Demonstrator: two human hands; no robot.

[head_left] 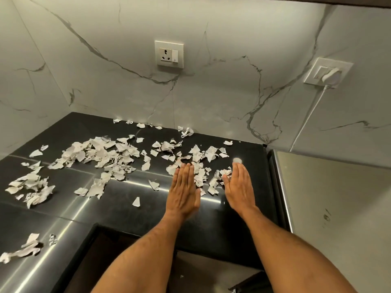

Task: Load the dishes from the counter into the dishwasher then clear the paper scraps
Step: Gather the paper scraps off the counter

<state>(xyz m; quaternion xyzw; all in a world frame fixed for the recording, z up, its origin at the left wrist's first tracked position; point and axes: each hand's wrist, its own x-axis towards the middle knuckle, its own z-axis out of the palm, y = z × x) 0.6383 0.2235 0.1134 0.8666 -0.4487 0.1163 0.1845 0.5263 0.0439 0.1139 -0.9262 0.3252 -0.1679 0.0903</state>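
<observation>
Torn white paper scraps (99,154) lie scattered over a glossy black counter (118,208), thickest at the middle left and near the right corner. My left hand (183,190) and my right hand (240,188) stand on edge on the counter with straight fingers, palms facing each other. A small heap of scraps (208,180) lies between them, touching the fingers. More scraps (23,249) sit at the near left edge. No dishes are in view.
A marble-look wall (211,92) backs the counter, with a socket plate (168,54) and a second socket holding a white plug (329,74) and cord. A pale appliance side (338,197) borders the counter on the right. Below the near edge is a dark opening (101,261).
</observation>
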